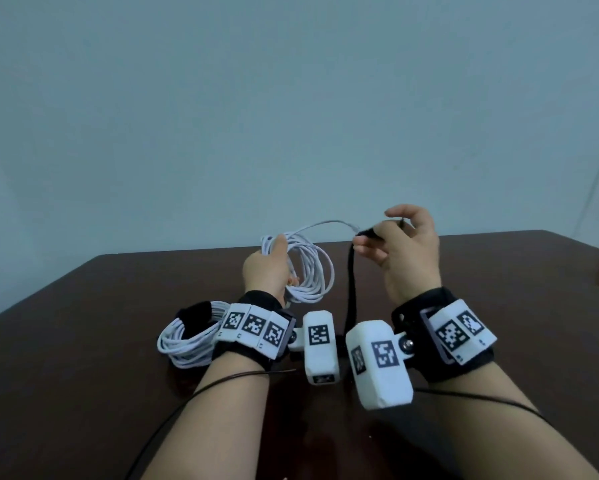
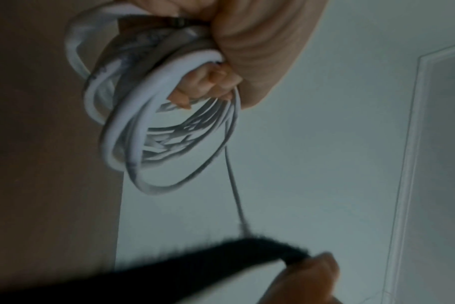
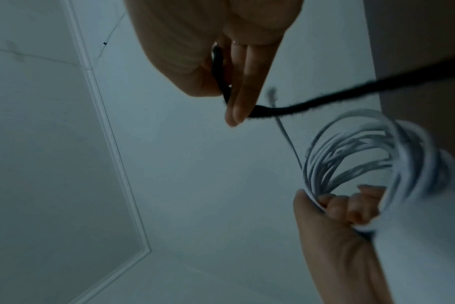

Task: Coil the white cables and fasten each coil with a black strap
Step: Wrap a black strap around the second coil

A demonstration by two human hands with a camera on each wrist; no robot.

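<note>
**Strap in hand, second coil ready to bind**

The loose coil (image 1: pixel 305 268) of white cable sits in the air above the table (image 1: pixel 83 341), bunched at one side in our left hand (image 1: pixel 267 268), whose fingers (image 2: pixel 208 82) are curled tight round the gathered loops. One free cable end (image 1: pixel 339 224) arcs out toward the right. Our right hand (image 1: pixel 405 251) pinches the top of the black strap (image 1: pixel 351 289) between thumb and fingers (image 3: pixel 243 90); the rest of it hangs down toward the table. Near our left wrist lies a finished coil (image 1: pixel 187 344), already bound with its own dark band.

To do this step well, we judge it best to keep the left grip firm so the loops stay stacked, tuck that stray end in along the bundle, then bring the strap across just beside the left fingers and pull it snug before closing it. A slack wrap would likely let the loops spring apart.
</note>
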